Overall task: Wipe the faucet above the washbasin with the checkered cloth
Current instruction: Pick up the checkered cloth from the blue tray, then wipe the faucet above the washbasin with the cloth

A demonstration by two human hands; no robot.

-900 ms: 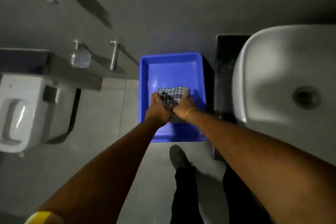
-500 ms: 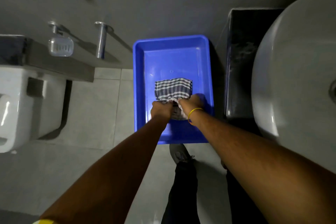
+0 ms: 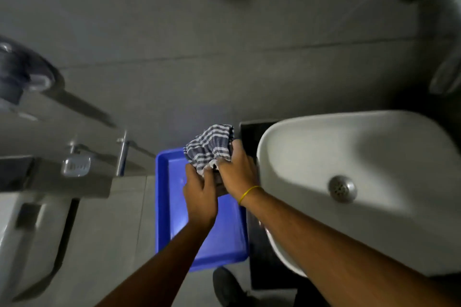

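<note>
The checkered cloth (image 3: 210, 148), grey and white, is bunched in the air above the blue tray (image 3: 224, 237). My left hand (image 3: 200, 194) grips its lower edge and my right hand (image 3: 237, 169), with a yellow band at the wrist, grips it beside the left. The white washbasin (image 3: 361, 157) lies to the right with its metal drain (image 3: 341, 188). The faucet (image 3: 446, 7) is a blurred metal shape on the wall at the top right corner, well above and right of both hands.
A black counter (image 3: 249, 132) carries the basin. On the left are a white toilet (image 3: 15, 244), a ledge with a soap dish (image 3: 76, 166) and a metal wall tap (image 3: 122, 157). My shoe (image 3: 224, 286) stands on the grey tiled floor.
Both hands have lifted the cloth out of the blue tray and up toward the basin. The view has tilted up, bringing the faucet and more wall into sight.
</note>
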